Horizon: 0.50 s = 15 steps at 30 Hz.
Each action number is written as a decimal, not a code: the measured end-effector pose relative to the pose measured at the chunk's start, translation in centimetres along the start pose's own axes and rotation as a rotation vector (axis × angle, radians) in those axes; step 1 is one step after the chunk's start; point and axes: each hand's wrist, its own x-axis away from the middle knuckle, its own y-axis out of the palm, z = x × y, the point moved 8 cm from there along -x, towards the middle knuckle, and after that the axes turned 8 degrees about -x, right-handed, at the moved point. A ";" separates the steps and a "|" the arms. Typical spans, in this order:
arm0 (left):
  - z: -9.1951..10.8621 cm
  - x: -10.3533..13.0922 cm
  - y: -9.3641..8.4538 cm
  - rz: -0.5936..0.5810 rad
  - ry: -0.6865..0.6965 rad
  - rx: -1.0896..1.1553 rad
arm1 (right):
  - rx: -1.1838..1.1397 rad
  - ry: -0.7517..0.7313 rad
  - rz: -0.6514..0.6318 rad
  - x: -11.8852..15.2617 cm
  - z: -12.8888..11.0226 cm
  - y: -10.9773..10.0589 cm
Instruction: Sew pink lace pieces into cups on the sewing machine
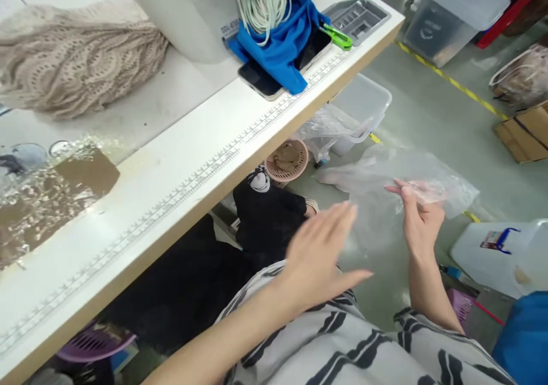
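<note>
A clear plastic bag (377,173) hangs spread out over the floor beside the table, its film thin and crumpled. My right hand (422,216) pinches the bag at its right part, with film lying over the fingers. My left hand (321,253) is held above my lap with the fingers stretched out and the thumb apart. It holds nothing and looks slightly blurred. Between the left fingertips and the bag's hanging film I cannot tell whether there is contact.
A white table (180,168) with a printed ruler edge runs diagonally at left. On it lie beige knitted fabric (81,59), a blue cloth (278,53) over phones, and a green cutter (337,36). A pink basket (287,175) and plastic bins (363,102) stand below.
</note>
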 end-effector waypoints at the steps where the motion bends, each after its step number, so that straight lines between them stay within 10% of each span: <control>1: 1.2 -1.7 1.7 -0.021 0.005 0.081 | -0.034 0.023 -0.062 0.8 -1.2 0.4; 7: -1.6 -5.2 5.3 -0.060 -0.215 0.351 | -0.225 0.072 -0.434 3.9 -3.5 3.2; 15: -9.5 -3.8 3.2 -0.008 -0.443 0.462 | 0.169 0.145 -0.541 -1.1 5.1 9.7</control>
